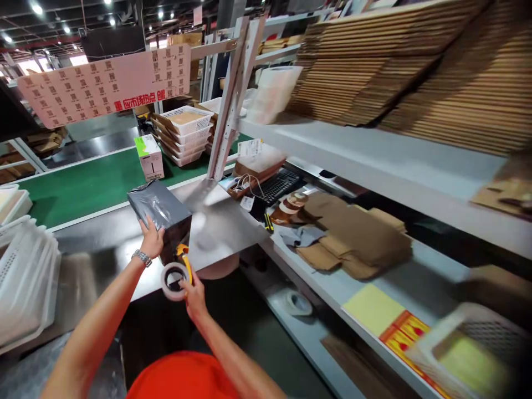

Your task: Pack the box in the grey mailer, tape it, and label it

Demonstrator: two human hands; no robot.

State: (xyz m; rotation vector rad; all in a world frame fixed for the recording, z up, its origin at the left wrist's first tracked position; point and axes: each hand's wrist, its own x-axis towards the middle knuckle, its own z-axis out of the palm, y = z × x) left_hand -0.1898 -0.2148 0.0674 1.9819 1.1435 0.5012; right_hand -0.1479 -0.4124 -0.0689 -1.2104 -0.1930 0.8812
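Both bare forearms extend forward and converge on the grey parcel [160, 213]. The left hand [152, 239] lies flat against the near side of the parcel, fingers pointing up and spread, palm pressed to the wrapping; a metal watch [142, 257] sits on that wrist. The left arm rises from the lower left, elbow bent. The right hand [192, 292] is just below and nearer than the parcel's lower right corner, fingers closed round a tape dispenser [178, 272] whose front end touches the parcel. The right forearm runs in from the lower right.
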